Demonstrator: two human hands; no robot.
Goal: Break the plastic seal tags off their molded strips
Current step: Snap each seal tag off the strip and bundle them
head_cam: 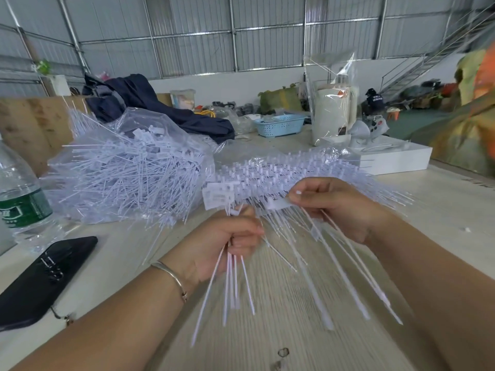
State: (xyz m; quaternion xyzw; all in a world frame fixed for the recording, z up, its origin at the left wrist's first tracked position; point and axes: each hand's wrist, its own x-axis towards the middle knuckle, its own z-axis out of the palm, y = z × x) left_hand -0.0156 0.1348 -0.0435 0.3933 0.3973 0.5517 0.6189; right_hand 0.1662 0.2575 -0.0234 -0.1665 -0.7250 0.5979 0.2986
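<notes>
We see thin white matt plastic seal tags [233,285] in the left hand [227,245] | pale wood-grain tabletop [281,303] below it, smooth | glossy black phone [45,279] to its left | crinkled clear plastic bag [150,121] beyond.

There is one camera. It sits on the person's head and looks forward and down. It is very close to the left hand [235,238] and the right hand [340,207], which fill the low middle of the picture, with both arms reaching in from the bottom edge. The view is wide, so it bends at the sides. Past the hands it looks across the table [281,303] to a far metal wall [187,36].
</notes>
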